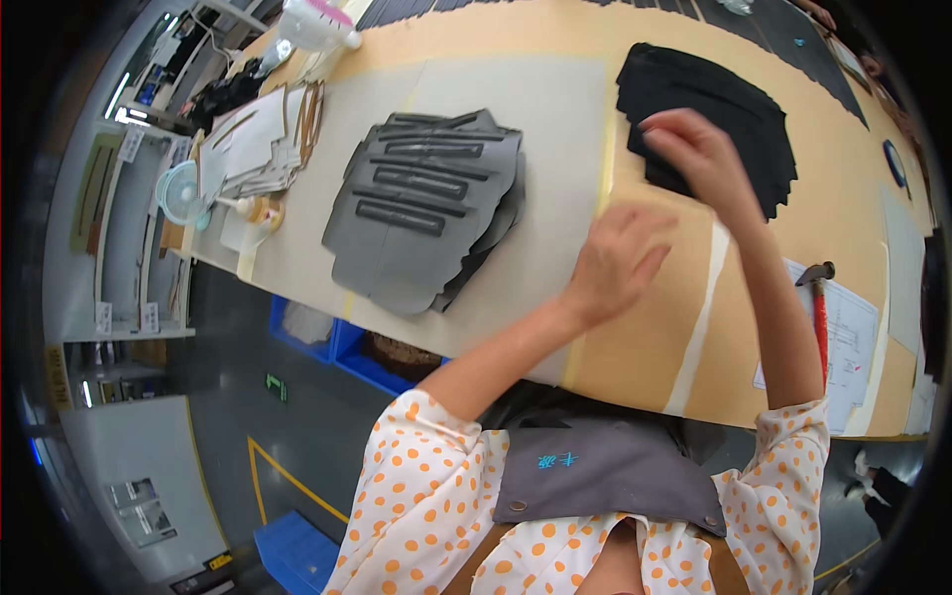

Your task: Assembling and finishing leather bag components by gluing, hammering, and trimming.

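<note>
My left hand (617, 266) is raised over the middle of the table, its fingers loosely bent and apart, with nothing visible in them. Farther off, my right hand (697, 159) hovers at the near-left edge of a stack of black fabric-like pieces (729, 109). Its fingers are bent toward the left and somewhat blurred; no held thing shows, and I cannot tell whether they touch the stack. Left of both hands lies a pile of grey shaped panels (397, 253) with black slotted strips (412, 183) on top.
White and brown templates (263, 144), a glue bottle (260, 211) and a small light-blue fan (181, 191) stand at the left. A red-handled hammer (820, 322) lies on printed sheets (848, 347) at the right. Blue bins (347, 357) sit below the table's front edge.
</note>
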Motion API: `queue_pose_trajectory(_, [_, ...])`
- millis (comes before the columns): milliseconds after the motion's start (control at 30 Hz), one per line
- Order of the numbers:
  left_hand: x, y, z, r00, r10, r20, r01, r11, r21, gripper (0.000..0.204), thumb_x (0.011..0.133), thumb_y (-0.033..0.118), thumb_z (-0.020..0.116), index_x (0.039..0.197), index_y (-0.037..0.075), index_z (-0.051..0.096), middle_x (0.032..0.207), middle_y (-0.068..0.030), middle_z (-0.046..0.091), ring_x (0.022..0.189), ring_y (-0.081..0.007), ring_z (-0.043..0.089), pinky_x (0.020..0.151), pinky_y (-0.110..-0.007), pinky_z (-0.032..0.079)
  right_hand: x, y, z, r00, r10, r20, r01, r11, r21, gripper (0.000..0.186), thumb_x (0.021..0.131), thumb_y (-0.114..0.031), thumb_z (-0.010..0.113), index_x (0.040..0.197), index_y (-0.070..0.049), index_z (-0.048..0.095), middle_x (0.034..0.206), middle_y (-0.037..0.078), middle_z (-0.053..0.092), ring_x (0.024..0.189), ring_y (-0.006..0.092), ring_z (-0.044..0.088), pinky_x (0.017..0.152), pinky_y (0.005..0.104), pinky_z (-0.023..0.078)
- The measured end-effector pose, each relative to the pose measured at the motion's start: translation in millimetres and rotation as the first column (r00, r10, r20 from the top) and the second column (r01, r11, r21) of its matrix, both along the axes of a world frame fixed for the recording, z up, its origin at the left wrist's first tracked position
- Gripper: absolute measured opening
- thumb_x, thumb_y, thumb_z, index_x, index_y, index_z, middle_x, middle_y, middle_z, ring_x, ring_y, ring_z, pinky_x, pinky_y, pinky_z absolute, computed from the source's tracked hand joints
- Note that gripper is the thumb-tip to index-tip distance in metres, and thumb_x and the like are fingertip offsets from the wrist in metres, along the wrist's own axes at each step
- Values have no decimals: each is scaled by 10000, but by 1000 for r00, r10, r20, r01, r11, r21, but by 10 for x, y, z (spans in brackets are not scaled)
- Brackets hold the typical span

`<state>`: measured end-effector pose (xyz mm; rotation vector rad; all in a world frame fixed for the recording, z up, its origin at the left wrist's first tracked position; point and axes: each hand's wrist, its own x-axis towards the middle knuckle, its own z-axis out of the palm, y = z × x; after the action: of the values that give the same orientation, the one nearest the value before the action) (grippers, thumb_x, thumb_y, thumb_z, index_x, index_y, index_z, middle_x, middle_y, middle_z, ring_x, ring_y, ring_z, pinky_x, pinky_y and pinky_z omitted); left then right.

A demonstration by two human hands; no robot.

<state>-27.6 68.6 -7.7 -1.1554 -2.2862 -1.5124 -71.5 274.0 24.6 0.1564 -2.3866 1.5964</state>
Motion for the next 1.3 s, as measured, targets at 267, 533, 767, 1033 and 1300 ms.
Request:
queue_pose_trajectory(267, [565, -1214, 106, 991, 128, -34, -129, 991, -21, 219, 853, -43, 743, 1048, 58, 751, 978, -83, 699, 896, -260, 673, 755, -351, 552, -235, -1684, -229, 932, 267, 247, -279, 960, 16, 213, 961, -165, 693, 1106, -10, 708, 1008, 101, 738, 937, 208, 689, 858, 343, 536])
queue_pose_trajectory(533, [625, -1783, 192, 923, 385, 9, -385, 923, 12, 179, 902, -14, 731, 1057, 72, 753, 960, -70, 708, 844, -229, 680, 732, -330, 545, -482, -2158, -416, 942, 152, 300, -306, 761, 573, 292, 830, -357, 822, 914, -121, 673, 904, 57, 720, 945, 281, 675, 767, 414, 467])
queue_pose_trajectory(767, [746, -1704, 246, 940, 341, -8, -339, 936, 89, 169, 900, -38, 726, 1047, 43, 745, 957, -92, 707, 827, -225, 693, 726, -312, 553, -118, -2451, -248, 953, 270, -138, -209, 914, 349, 101, 907, -146, 743, 932, -68, 683, 939, 43, 740, 799, 216, 718, 655, 355, 548])
queue_pose_trajectory(1033, [1026, -1579, 666, 993, 97, -63, -81, 970, 231, 237, 820, -98, 743, 1018, 31, 748, 949, -107, 691, 829, -256, 691, 712, -326, 564, 868, -817, 460, 927, 64, 370, 49, 956, -288, 234, 985, -164, 696, 1160, -11, 725, 903, 6, 725, 739, 56, 663, 612, 208, 544])
queue_pose_trajectory(1300, [598, -1145, -120, 986, -21, -166, -33, 949, -313, 319, 891, 138, 747, 1198, 64, 700, 1158, -83, 638, 1107, -286, 604, 931, -423, 481, 1888, 423, -176, 698, -113, 707, 213, 976, -54, 164, 1000, -154, 687, 1086, -20, 724, 886, -15, 700, 780, 47, 627, 700, 215, 527])
